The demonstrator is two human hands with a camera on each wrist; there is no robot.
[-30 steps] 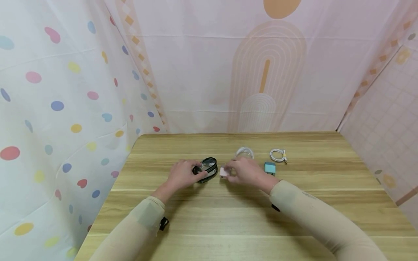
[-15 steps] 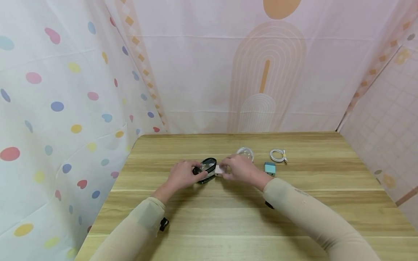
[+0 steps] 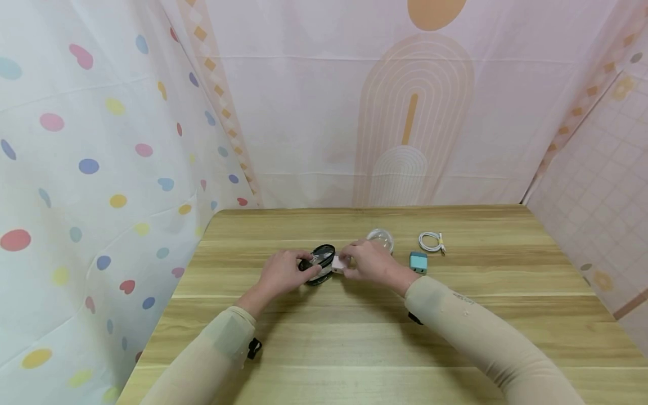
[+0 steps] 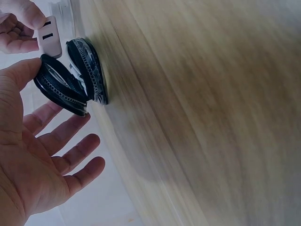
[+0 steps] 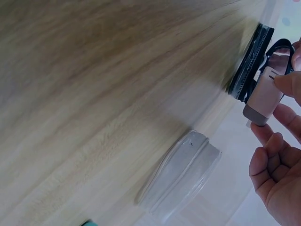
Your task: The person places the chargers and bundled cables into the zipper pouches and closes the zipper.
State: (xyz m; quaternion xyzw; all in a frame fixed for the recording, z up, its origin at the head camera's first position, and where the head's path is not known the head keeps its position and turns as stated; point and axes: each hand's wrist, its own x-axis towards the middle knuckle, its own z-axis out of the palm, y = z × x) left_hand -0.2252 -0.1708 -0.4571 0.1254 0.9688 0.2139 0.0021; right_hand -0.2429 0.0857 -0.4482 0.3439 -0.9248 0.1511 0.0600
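Note:
A small round see-through zip pouch [image 3: 324, 254] with black edging stands partly opened on the table; something white shows inside it. My left hand [image 3: 283, 274] pinches one half of the pouch between thumb and fingers, the other fingers spread in the left wrist view. My right hand [image 3: 373, 263] pinches a pale pink charger plug [image 3: 338, 265] with a grey end and two USB slots [image 4: 47, 36]. In the right wrist view the plug [image 5: 264, 98] is at the pouch's mouth, overlapping it; how far inside it is I cannot tell.
Behind my right hand sits a clear round zip case [image 3: 383, 237], also in the right wrist view [image 5: 181, 172]. A teal charger plug [image 3: 418, 262] and a coiled white cable [image 3: 430, 242] lie farther right on the wooden table [image 3: 334, 349]. Patterned curtains [image 3: 304, 124] surround it.
My right hand has moved left with the pink charger plug, from a small gap beside the pouch to its mouth. The left hand keeps its place on the pouch.

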